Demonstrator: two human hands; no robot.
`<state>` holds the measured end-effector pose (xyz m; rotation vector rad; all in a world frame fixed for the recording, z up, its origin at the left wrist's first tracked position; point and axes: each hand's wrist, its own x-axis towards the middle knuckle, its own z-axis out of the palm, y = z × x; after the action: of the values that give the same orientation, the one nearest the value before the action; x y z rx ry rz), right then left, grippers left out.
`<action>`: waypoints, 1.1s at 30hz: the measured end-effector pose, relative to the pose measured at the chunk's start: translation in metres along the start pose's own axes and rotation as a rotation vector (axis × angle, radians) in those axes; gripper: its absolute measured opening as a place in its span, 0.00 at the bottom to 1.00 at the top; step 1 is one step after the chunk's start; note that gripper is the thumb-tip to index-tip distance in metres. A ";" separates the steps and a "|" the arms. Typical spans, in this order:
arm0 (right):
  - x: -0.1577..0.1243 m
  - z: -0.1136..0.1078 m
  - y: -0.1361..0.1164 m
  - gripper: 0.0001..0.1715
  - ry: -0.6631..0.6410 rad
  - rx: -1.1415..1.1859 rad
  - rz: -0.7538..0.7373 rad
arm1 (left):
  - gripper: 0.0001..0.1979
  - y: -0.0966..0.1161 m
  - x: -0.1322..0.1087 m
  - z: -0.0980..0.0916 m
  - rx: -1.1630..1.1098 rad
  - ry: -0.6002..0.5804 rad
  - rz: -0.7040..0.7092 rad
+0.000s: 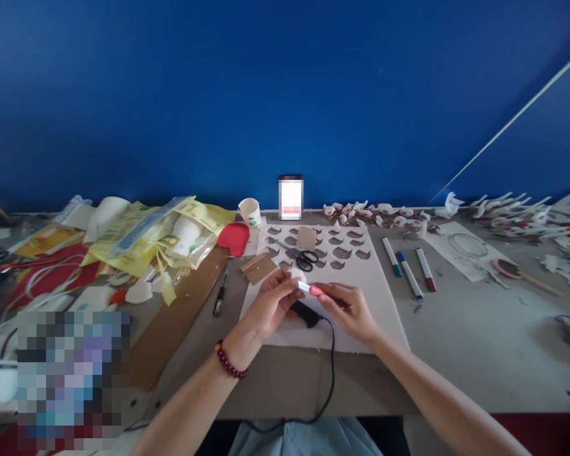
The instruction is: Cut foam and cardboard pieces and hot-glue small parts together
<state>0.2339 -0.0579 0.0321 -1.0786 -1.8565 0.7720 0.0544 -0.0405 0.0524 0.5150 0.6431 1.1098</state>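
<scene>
A red-and-white marker [310, 289] bridges the space between my hands over the white sheet. My right hand [349, 307] pinches its red end. The fingers of my left hand [272, 303] are closed round a small rounded white piece [297, 275], and its fingertips meet the marker's white end. Just below my hands lies a black corded tool [306, 313] with a bit of orange showing; my left hand partly covers it. Black-handled scissors [306, 259] rest on the sheet beyond my hands, near a brown cardboard piece [259, 268].
The white sheet [380, 304] has rows of cut-out holes. Several markers [410, 275] lie to the right. A black pen [222, 288], red heart-shaped piece [234, 239], paper cup [249, 212] and yellow packaging [142, 234] are left. A phone [291, 197] stands against the blue wall.
</scene>
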 end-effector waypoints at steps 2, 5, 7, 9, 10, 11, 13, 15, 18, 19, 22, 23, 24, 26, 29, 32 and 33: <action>0.000 0.001 0.000 0.19 0.010 -0.007 -0.011 | 0.14 -0.001 0.000 0.000 -0.003 -0.009 -0.001; -0.001 0.001 0.001 0.19 0.015 -0.010 -0.017 | 0.14 -0.003 0.000 0.001 -0.009 -0.017 -0.008; -0.001 0.001 0.001 0.20 0.018 -0.014 -0.017 | 0.14 -0.003 0.000 0.001 -0.014 -0.009 -0.011; -0.001 0.001 0.003 0.19 0.021 -0.018 -0.015 | 0.15 -0.003 0.000 0.000 -0.025 0.008 -0.013; -0.002 0.001 0.003 0.19 0.019 -0.017 -0.014 | 0.15 -0.003 0.000 0.000 -0.031 0.019 -0.014; -0.002 0.001 0.004 0.19 0.016 -0.014 -0.014 | 0.15 -0.002 0.000 0.000 -0.034 0.029 -0.016; -0.002 0.001 0.004 0.19 0.010 -0.009 -0.012 | 0.15 -0.001 0.000 0.000 -0.033 0.034 -0.017; -0.002 0.001 0.004 0.19 0.010 -0.010 -0.009 | 0.14 0.000 -0.001 0.001 -0.016 0.008 -0.014; -0.002 0.001 0.003 0.19 0.015 -0.020 -0.006 | 0.13 0.002 -0.002 0.002 0.014 -0.033 -0.006; -0.002 0.001 0.003 0.19 0.014 -0.022 -0.006 | 0.13 0.002 -0.002 0.002 0.021 -0.038 -0.002; -0.002 0.001 0.002 0.19 0.016 -0.024 -0.003 | 0.14 0.002 -0.002 0.001 0.030 -0.039 0.004; -0.002 0.001 0.002 0.20 0.021 -0.026 -0.003 | 0.14 0.001 -0.001 0.001 0.035 -0.038 0.000; -0.002 0.001 0.002 0.20 0.028 -0.029 -0.006 | 0.15 0.001 -0.001 0.000 0.037 -0.034 -0.002; -0.002 0.002 0.003 0.20 0.037 -0.032 -0.011 | 0.15 0.000 -0.001 0.000 0.038 -0.026 -0.003; -0.002 0.003 0.004 0.20 0.034 -0.016 -0.011 | 0.15 0.000 0.000 -0.001 0.016 -0.021 -0.004; -0.002 0.003 0.005 0.20 0.026 -0.007 -0.002 | 0.13 0.000 0.000 0.000 -0.025 -0.016 -0.015; -0.002 0.003 0.005 0.20 0.024 -0.008 0.002 | 0.13 0.000 0.000 0.000 -0.027 -0.021 -0.016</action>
<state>0.2337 -0.0577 0.0258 -1.0900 -1.8401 0.7507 0.0541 -0.0402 0.0524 0.4972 0.6125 1.0956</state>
